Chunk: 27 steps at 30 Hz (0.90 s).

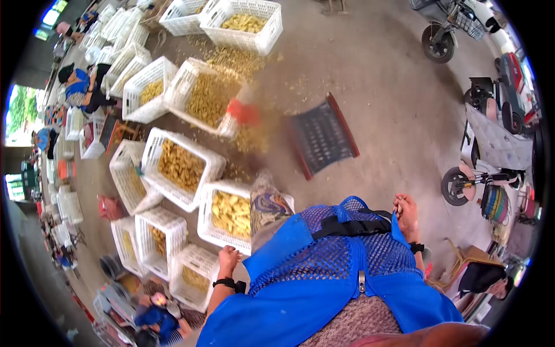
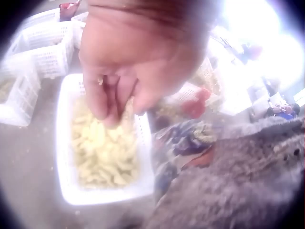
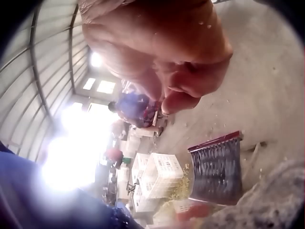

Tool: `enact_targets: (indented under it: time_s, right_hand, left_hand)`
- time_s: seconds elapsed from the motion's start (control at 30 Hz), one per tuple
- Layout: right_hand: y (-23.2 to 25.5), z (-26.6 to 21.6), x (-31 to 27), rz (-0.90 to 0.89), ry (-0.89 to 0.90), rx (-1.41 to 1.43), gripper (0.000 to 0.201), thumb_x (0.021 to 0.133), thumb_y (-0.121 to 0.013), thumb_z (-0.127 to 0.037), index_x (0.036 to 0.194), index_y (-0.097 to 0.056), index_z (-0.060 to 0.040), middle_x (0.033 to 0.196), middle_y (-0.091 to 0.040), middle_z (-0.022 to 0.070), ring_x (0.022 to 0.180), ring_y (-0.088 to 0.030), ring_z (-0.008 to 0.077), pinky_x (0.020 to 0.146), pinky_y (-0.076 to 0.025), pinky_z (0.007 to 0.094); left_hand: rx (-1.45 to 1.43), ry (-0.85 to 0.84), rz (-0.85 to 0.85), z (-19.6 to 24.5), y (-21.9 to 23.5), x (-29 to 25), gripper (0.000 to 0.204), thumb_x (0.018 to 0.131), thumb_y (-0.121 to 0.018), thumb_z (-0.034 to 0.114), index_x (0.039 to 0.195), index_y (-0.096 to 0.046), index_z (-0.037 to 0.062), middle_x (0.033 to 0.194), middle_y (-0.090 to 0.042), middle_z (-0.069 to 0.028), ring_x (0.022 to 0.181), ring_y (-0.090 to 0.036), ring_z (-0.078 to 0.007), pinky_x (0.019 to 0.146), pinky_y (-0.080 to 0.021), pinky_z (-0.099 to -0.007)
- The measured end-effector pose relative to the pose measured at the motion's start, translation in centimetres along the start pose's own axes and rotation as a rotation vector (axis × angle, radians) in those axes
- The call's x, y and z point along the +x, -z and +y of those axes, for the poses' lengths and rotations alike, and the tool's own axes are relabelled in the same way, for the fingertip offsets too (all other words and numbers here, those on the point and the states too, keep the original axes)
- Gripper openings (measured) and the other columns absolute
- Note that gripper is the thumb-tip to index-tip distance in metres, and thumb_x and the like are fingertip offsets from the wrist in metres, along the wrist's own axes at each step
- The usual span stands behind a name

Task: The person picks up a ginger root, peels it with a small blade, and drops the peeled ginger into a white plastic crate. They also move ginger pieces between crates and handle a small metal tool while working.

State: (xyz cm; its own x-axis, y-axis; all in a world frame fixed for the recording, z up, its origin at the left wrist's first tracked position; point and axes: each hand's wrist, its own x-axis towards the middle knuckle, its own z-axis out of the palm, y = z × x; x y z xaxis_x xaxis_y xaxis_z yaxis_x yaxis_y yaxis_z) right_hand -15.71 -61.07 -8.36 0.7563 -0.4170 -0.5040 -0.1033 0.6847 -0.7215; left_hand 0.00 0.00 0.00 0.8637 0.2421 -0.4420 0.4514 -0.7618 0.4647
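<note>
My left hand [image 1: 230,256] hangs beside the blue vest [image 1: 335,254], its fingers loosely curled with nothing held. Just beyond it stands a white crate [image 1: 247,248] of pale yellow pieces that look like ginger. In the left wrist view, the left hand [image 2: 124,71] overlaps that crate [image 2: 64,157]. On the other side, my right hand [image 1: 407,214] hangs by the vest's edge with fingers bent inward. The right wrist view shows this hand [image 3: 167,57] with loosely bent fingers and no object in them. A patterned leg [image 1: 267,205] shows between the crate and the vest.
A low folding stool [image 1: 324,136] with a dark woven seat stands ahead. Several white crates [image 1: 199,199] line the left, with spilled pieces [image 1: 231,61] on the floor. A blurred red thing [image 1: 243,113] is beside one crate. Scooters [image 1: 457,185] stand right; people [image 1: 81,89] sit left.
</note>
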Motion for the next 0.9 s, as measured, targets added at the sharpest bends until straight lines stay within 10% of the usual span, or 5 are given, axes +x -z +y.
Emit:
enact_targets:
  time_s: [0.07, 0.1, 0.17, 0.4, 0.9]
  right_hand:
    - [-1.2, 0.2, -1.7, 0.095, -0.012, 0.173, 0.030, 0.089, -0.057, -0.013, 0.117, -0.054, -0.0028, 0.080, -0.062, 0.0061, 0.073, -0.061, 0.0210, 0.068, -0.053, 0.0322]
    - [-7.6, -0.9, 2.9, 0.184, 0.182, -0.276, 0.029, 0.090, -0.055, -0.012, 0.117, -0.054, -0.0015, 0.084, -0.061, 0.0068, 0.078, -0.060, 0.0210, 0.071, -0.053, 0.0323]
    - [-11.9, -4.1, 2.0, 0.004, 0.025, 0.054, 0.028, 0.094, -0.048, -0.013, 0.118, -0.053, 0.0006, 0.103, -0.059, 0.0116, 0.099, -0.056, 0.0245, 0.088, -0.046, 0.0368]
    - [-39.8, -8.9, 14.0, -0.462, -0.194, 0.254, 0.042, 0.088, -0.047, -0.004, 0.128, -0.047, 0.0043, 0.123, -0.055, 0.0192, 0.115, -0.053, 0.0301, 0.099, -0.043, 0.0399]
    - [-60.1, -1.3, 28.0, -0.781, -0.187, -0.466, 0.058, 0.079, -0.060, 0.006, 0.133, -0.040, -0.0013, 0.121, -0.055, 0.0139, 0.105, -0.057, 0.0205, 0.084, -0.052, 0.0327]
  left_hand:
    - [-0.034, -0.036, 0.071, 0.5, -0.9, 2.1, 0.013, 0.078, -0.060, 0.007, 0.087, -0.061, -0.0026, 0.070, -0.066, -0.0131, 0.062, -0.066, -0.0223, 0.053, -0.051, -0.0326]
    - [-0.034, -0.243, -0.015, 2.2, 1.2, 12.4, 0.011, 0.079, -0.060, 0.008, 0.085, -0.060, -0.0014, 0.067, -0.063, -0.0106, 0.063, -0.063, -0.0183, 0.054, -0.050, -0.0322]
    - [-0.455, 0.011, -0.296, 4.2, -4.2, 9.9, 0.009, 0.083, -0.060, 0.009, 0.085, -0.058, 0.0007, 0.068, -0.059, -0.0050, 0.064, -0.057, -0.0121, 0.057, -0.048, -0.0294]
    - [-1.315, -0.097, -0.585, 26.3, 3.1, 18.5, 0.017, 0.091, -0.053, 0.003, 0.108, -0.054, -0.0004, 0.110, -0.062, -0.0186, 0.087, -0.063, -0.0207, 0.075, -0.052, -0.0287]
    - [-1.676, 0.054, -0.433, 27.2, 4.8, 26.4, 0.026, 0.090, -0.053, 0.001, 0.115, -0.050, 0.0008, 0.113, -0.060, -0.0214, 0.092, -0.064, -0.0256, 0.079, -0.055, -0.0347]
